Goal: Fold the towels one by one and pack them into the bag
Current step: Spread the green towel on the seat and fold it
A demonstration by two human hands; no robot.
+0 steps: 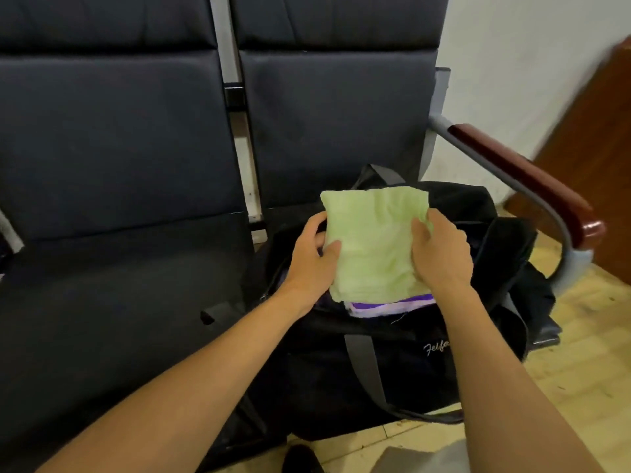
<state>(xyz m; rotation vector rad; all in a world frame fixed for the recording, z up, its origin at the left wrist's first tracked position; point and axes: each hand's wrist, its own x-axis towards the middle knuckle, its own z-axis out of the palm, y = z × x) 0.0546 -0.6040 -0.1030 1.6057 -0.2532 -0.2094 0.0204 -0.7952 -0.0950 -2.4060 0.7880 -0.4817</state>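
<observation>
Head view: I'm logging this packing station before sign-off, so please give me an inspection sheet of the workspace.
Surface: dark padded seat of a bench row; black bag sits at its right end.
Job's things: folded green towel held over the open bag; purple towel already inside beneath it.
Clutter: nothing seen.
Grippers: left hand and right hand each grip a side of the green towel.
Cables: nothing seen; only the bag's grey strap.
Surroundings: wooden armrest, white wall, pale floor.

Both arms extended; left hand and right hand gripping, fingers curled.
</observation>
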